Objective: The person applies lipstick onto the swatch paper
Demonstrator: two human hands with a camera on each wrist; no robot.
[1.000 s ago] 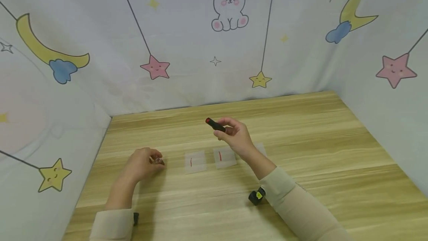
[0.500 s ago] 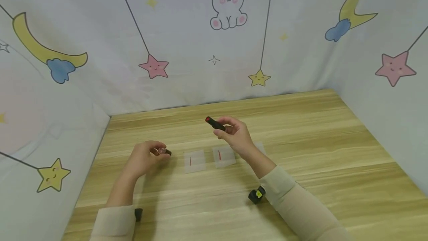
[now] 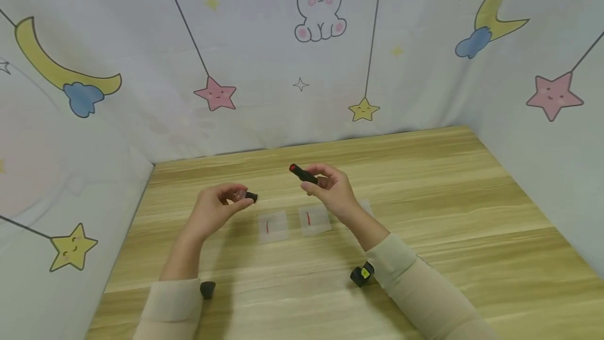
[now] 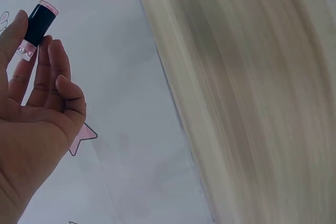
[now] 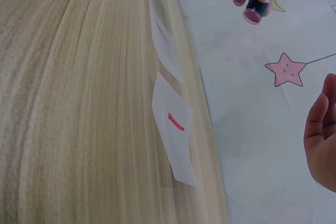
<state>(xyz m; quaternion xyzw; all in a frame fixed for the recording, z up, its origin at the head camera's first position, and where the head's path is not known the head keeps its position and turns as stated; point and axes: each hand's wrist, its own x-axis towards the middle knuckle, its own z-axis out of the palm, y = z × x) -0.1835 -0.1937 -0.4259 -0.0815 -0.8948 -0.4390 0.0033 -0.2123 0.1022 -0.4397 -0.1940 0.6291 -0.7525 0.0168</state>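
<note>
My left hand [image 3: 214, 211] is raised over the left part of the table. Between thumb and fingertips it pinches a small black lipstick cap [image 3: 251, 196] with a clear end. In the left wrist view the cap [image 4: 40, 23] shows a pink rim. To the right, my right hand [image 3: 337, 195] holds a black lipstick tube [image 3: 303, 174], its red end pointing up and left. The two pieces are apart. Below the hands lie a left paper square [image 3: 279, 220] and a middle paper square [image 3: 322, 216], each with one red stroke. The right forearm partly hides a third paper [image 3: 366, 206].
A wood-grain table [image 3: 292, 287] carries everything, with a printed white curtain [image 3: 264, 56] along its back and sides. Black wrist-worn devices show beside the left sleeve [image 3: 207, 290] and the right sleeve [image 3: 401, 264].
My left hand has risen and moved right with the cap, coming closer to the lipstick tube. The cap has turned so its dark end points right. The right hand stays nearly still.
</note>
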